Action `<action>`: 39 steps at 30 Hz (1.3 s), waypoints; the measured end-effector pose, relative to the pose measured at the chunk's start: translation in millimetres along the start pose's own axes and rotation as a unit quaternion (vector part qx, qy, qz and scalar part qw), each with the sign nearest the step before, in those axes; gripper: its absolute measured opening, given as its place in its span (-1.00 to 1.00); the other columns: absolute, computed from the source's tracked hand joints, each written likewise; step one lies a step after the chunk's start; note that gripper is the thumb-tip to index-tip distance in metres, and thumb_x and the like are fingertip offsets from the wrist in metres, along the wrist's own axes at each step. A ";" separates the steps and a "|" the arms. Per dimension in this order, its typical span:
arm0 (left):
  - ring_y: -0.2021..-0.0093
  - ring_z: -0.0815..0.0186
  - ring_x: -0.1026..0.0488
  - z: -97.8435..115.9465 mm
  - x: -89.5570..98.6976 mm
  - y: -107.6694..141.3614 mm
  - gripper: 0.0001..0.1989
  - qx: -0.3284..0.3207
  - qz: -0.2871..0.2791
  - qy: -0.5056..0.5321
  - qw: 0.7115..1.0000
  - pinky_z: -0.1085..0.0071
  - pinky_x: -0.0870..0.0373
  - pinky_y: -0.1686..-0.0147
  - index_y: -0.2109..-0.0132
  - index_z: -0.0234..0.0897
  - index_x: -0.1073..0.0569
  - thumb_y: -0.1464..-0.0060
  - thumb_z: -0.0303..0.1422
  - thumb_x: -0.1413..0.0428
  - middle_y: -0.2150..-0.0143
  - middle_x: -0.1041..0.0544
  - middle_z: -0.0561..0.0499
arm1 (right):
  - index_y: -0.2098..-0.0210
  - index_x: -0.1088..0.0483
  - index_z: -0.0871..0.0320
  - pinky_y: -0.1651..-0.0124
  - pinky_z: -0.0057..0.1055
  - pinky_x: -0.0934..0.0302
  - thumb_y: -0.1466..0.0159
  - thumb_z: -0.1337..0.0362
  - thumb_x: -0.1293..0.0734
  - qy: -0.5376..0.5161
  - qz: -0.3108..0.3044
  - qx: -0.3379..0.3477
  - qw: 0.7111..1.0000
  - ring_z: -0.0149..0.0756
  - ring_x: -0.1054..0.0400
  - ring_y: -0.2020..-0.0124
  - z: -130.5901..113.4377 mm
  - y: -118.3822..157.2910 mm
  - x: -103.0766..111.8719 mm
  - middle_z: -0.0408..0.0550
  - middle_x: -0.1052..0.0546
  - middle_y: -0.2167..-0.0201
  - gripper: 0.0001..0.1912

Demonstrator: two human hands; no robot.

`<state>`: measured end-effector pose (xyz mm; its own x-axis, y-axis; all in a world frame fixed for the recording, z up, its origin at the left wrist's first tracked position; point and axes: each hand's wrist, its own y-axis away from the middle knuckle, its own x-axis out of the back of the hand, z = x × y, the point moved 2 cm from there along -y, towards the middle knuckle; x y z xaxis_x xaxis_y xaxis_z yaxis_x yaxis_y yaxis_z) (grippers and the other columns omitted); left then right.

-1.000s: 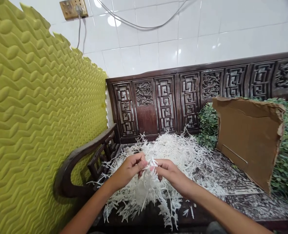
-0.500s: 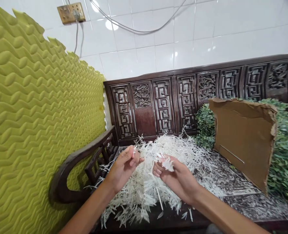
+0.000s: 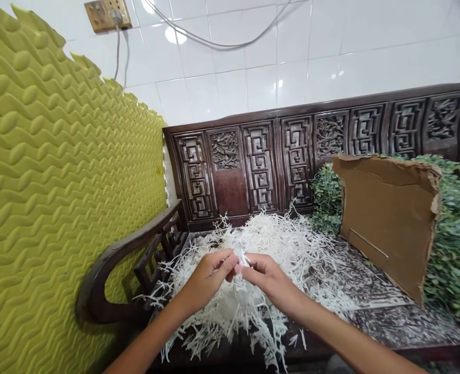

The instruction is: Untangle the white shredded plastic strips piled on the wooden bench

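Observation:
Over a heap of white artificial branches [image 3: 280,236], my two hands meet with their fingertips close together. My left hand [image 3: 210,275] pinches a white branch piece [image 3: 242,255] from the left side. On the right side, my right hand [image 3: 267,278] has thumb and fingers closed on the same white piece or one touching it; which of these I cannot tell. White sprigs hang below the fingers and spill over the front edge of the dark wooden bench [image 3: 405,324].
A torn cardboard sheet [image 3: 388,223] leans on green artificial foliage [image 3: 454,265] at the right. The bench's curved armrest [image 3: 97,275] and a yellow foam mat [image 3: 70,171] stand at the left. A carved backrest [image 3: 232,192] rises behind the heap.
Both hands have come together from apart, and their fingers now close around white branch material between them. More white sprigs hang down at the front of the heap.

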<state>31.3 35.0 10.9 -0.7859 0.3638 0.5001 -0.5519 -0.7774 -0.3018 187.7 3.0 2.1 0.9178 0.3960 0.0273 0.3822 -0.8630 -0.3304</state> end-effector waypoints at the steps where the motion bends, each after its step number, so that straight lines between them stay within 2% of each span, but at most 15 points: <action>1: 0.43 0.39 -0.25 -1.2 -1.3 -0.1 -0.57 -0.001 -0.009 0.020 1.000 0.45 -0.15 0.35 0.48 -0.32 -0.31 -0.26 -0.13 0.08 0.51 -0.32 0.06 | 0.43 -0.45 0.18 0.19 -0.39 -0.08 -0.26 0.08 -0.29 -0.002 -0.006 -0.010 1.000 -0.28 -0.23 0.30 -1.0 0.3 -2.1 -0.12 -0.41 0.43 -0.70; 3: 0.46 0.39 -0.24 -4.9 -5.3 -0.4 -0.55 0.013 -0.020 0.108 0.994 0.45 -0.16 0.36 0.50 -0.32 -0.31 -0.25 -0.11 0.06 0.53 -0.32 0.05 | 0.42 -0.46 0.17 0.24 -0.41 -0.06 -0.28 0.11 -0.26 -0.039 -0.009 -0.040 0.998 -0.32 -0.19 0.35 -2.0 0.8 -6.2 -0.12 -0.41 0.43 -0.71; 6: 0.52 0.44 -0.18 -8.8 -12.0 -0.8 -0.53 0.057 -0.012 0.275 0.960 0.46 -0.17 0.40 0.54 -0.32 -0.27 -0.20 -0.07 -0.01 0.57 -0.27 0.08 | 0.43 -0.43 0.17 0.23 -0.41 -0.05 -0.28 0.23 -0.23 -0.162 -0.009 -0.061 0.985 -0.33 -0.18 0.35 -1.4 1.2 -10.2 -0.09 -0.39 0.41 -0.77; 10: 0.52 0.45 -0.18 -10.1 -6.7 -2.6 -0.53 0.099 0.010 0.381 0.919 0.44 -0.28 0.30 0.57 -0.30 -0.24 -0.18 -0.08 -0.06 0.60 -0.23 0.10 | 0.43 -0.37 0.17 0.18 -0.34 -0.10 -0.27 0.24 -0.26 -0.306 0.022 -0.077 0.949 -0.34 -0.13 0.38 1.4 3.4 -4.8 -0.08 -0.32 0.42 -0.82; 13: 0.54 0.46 -0.15 -16.0 13.6 -5.7 -0.53 0.075 0.095 0.460 0.880 0.35 -0.35 0.10 0.57 -0.28 -0.17 -0.17 -0.12 -0.08 0.62 -0.17 0.15 | 0.45 -0.31 0.15 0.21 -0.29 -0.11 -0.29 0.17 -0.25 -0.356 0.065 -0.066 0.930 -0.34 -0.08 0.41 -0.9 7.0 3.9 -0.10 -0.25 0.47 -0.76; 15: 0.53 0.47 -0.13 -23.1 25.8 -6.8 -0.54 0.070 0.150 0.475 0.864 0.32 -0.37 0.08 0.56 -0.29 -0.16 -0.14 -0.13 -0.12 0.61 -0.15 0.16 | 0.49 -0.28 0.16 0.21 -0.31 -0.11 -0.26 0.19 -0.29 -0.324 0.074 -0.045 0.942 -0.35 -0.08 0.40 -4.0 8.2 7.3 -0.11 -0.24 0.47 -0.76; 17: 0.46 0.45 -0.21 -29.4 31.5 -6.6 -0.60 0.089 0.180 0.436 0.877 0.34 -0.38 0.12 0.50 -0.30 -0.24 -0.06 -0.13 -0.19 0.53 -0.25 0.14 | 0.50 -0.26 0.16 0.23 -0.34 -0.09 -0.23 0.18 -0.33 -0.255 0.086 -0.044 0.962 -0.37 -0.09 0.40 -4.0 7.2 8.5 -0.13 -0.25 0.47 -0.74; 19: 0.32 0.41 -0.31 -31.5 31.2 -5.6 -0.69 0.109 0.192 0.356 0.908 0.39 -0.37 0.14 0.35 -0.28 -0.37 0.04 -0.17 -0.27 0.36 -0.38 0.08 | 0.52 -0.23 0.16 0.29 -0.39 -0.05 -0.21 0.14 -0.35 -0.173 0.102 -0.045 0.979 -0.40 -0.06 0.46 0.4 3.9 9.6 -0.19 -0.21 0.54 -0.69; 21: 0.23 0.37 -0.34 -28.6 26.9 -4.6 -0.66 0.117 0.183 0.272 0.938 0.43 -0.35 0.16 0.20 -0.25 -0.43 0.07 -0.18 -0.28 0.23 -0.41 0.04 | 0.52 -0.19 0.15 0.38 -0.43 0.03 -0.21 0.08 -0.36 -0.102 0.116 -0.045 0.987 -0.44 0.01 0.52 8.1 -0.4 11.5 -0.25 -0.15 0.60 -0.64; 26: 0.35 0.36 -0.32 -8.8 9.1 -2.9 -0.66 0.057 0.033 0.081 0.995 0.44 -0.25 0.28 0.26 -0.30 -0.42 -0.08 -0.07 -0.12 0.40 -0.40 0.05 | 0.52 -0.15 0.13 0.49 -0.47 0.10 -0.16 0.00 -0.38 -0.032 0.142 -0.071 0.987 -0.49 0.03 0.60 27.2 -7.1 16.6 -0.30 -0.14 0.65 -0.58; 28: 0.36 0.35 -0.32 -2.0 2.8 -1.1 -0.66 0.030 0.008 -0.007 0.999 0.44 -0.22 0.31 0.29 -0.30 -0.41 0.01 -0.09 -0.21 0.41 -0.40 0.06 | 0.53 -0.12 0.13 0.51 -0.48 0.08 -0.14 -0.01 -0.40 -0.018 0.141 -0.079 0.987 -0.49 -0.01 0.61 29.6 -7.6 15.5 -0.30 -0.16 0.65 -0.55; 30: 0.37 0.35 -0.30 2.7 -1.6 0.6 -0.65 0.025 0.019 -0.079 0.996 0.45 -0.19 0.33 0.34 -0.29 -0.39 0.07 -0.10 -0.25 0.41 -0.40 0.07 | 0.55 -0.11 0.12 0.53 -0.48 0.07 -0.11 -0.02 -0.41 -0.014 0.131 -0.076 0.988 -0.49 -0.03 0.62 29.2 -7.6 12.7 -0.30 -0.16 0.65 -0.53; 32: 0.39 0.36 -0.27 6.3 -4.2 1.5 -0.65 0.028 0.031 -0.121 0.992 0.45 -0.15 0.36 0.41 -0.29 -0.36 0.00 -0.09 -0.20 0.45 -0.37 0.08 | 0.55 -0.13 0.13 0.54 -0.49 0.05 -0.12 -0.02 -0.41 -0.018 0.122 -0.073 0.990 -0.49 -0.05 0.62 27.8 -7.1 9.9 -0.30 -0.18 0.65 -0.54; 35: 0.41 0.37 -0.25 10.4 -5.1 1.7 -0.62 0.022 0.012 -0.127 0.992 0.44 -0.11 0.37 0.43 -0.30 -0.38 -0.19 -0.10 -0.02 0.49 -0.34 0.08 | 0.49 -0.22 0.16 0.50 -0.48 -0.02 -0.18 -0.01 -0.36 -0.017 0.107 -0.086 0.990 -0.47 -0.12 0.59 26.2 -5.4 7.9 -0.25 -0.29 0.61 -0.61; 39: 0.46 0.40 -0.21 12.0 -2.3 1.5 -0.56 0.016 -0.014 -0.110 0.994 0.44 -0.09 0.39 0.43 -0.32 -0.41 -0.26 -0.11 0.09 0.54 -0.28 0.10 | 0.46 -0.26 0.17 0.48 -0.47 -0.04 -0.22 0.04 -0.32 -0.010 0.076 -0.096 0.992 -0.47 -0.12 0.58 25.3 -3.0 7.0 -0.22 -0.31 0.56 -0.67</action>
<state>35.7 26.8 19.0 -0.6892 0.2670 0.6735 -0.5600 -0.7862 -0.2613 190.3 16.3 -20.5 0.9649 0.2611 -0.0279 0.2547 -0.9564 -0.1426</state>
